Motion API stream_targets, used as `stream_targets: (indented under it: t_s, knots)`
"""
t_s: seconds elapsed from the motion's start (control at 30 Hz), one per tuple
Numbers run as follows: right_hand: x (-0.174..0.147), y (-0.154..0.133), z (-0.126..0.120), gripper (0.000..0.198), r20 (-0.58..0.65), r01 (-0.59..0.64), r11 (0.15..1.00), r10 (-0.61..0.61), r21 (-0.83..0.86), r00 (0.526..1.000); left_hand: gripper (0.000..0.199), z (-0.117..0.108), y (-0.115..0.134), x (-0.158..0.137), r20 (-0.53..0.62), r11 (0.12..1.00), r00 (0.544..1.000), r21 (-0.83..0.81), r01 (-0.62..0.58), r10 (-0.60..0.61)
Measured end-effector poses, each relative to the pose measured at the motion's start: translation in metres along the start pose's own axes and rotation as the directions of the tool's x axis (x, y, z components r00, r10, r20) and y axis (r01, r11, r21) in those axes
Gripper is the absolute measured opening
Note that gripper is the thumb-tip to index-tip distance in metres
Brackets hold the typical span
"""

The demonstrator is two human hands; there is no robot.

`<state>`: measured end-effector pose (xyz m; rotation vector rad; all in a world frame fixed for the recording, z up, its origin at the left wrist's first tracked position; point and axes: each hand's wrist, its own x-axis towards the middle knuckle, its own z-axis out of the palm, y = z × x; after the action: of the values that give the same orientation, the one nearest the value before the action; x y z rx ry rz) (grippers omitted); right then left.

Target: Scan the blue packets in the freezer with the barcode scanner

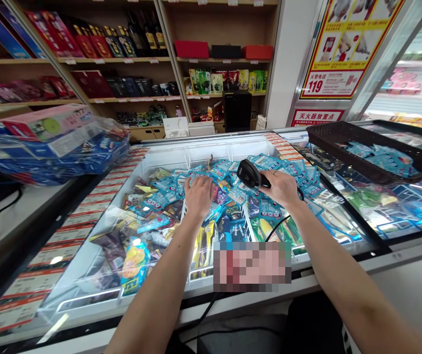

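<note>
My right hand (281, 187) is wrapped round the handle of a black barcode scanner (248, 173), its head pointing left over the blue packets (236, 192). A black cable (277, 228) hangs below that hand. My left hand (198, 195) is palm down with its fingers apart, resting on or just over the packets; anything under the fingertips is hidden. Many small light-blue packets are spread in overlapping rows over the glass-topped freezer (85, 275). Ice-cream packs in yellow, brown and dark blue show beneath, in white wire baskets.
To the right, a dark plastic basket (328, 135) holds more blue packets. At the left, clear plastic wraps a stack of blue boxes (63, 150) with a pink box (48, 123) on top. Wooden shelves (122, 60) with bottles and boxes stand behind. Price labels line the freezer's left edge.
</note>
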<state>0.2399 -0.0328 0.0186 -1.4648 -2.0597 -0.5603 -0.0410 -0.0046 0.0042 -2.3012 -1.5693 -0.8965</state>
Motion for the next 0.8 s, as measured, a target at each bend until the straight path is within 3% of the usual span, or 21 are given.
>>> stream_targets:
  t_s: [0.3, 0.57, 0.67, 0.8]
  knots:
    - [0.0, -0.001, -0.001, 0.032, -0.056, -0.073, 0.996, 0.07, -0.049, 0.996, 0.05, 0.008, 0.022, -0.002, 0.169, 0.991, 0.985, -0.129, -0.016, 0.038]
    - [0.0, -0.005, 0.001, 0.034, -0.024, -0.03, 0.999, 0.029, -0.036, 0.999, 0.056, 0.008, 0.025, -0.003, 0.242, 0.973, 0.955, -0.19, -0.128, 0.173]
    - [0.0, -0.008, 0.002, 0.034, 0.007, -0.006, 0.999, 0.006, -0.043, 1.0, 0.052, 0.013, 0.02, -0.001, 0.232, 0.962, 0.96, -0.254, -0.097, 0.158]
    - [0.0, -0.01, 0.004, 0.034, 0.033, 0.011, 0.999, -0.01, -0.036, 0.999, 0.047, 0.018, 0.012, 0.001, 0.25, 0.928, 0.967, -0.368, 0.059, 0.037]
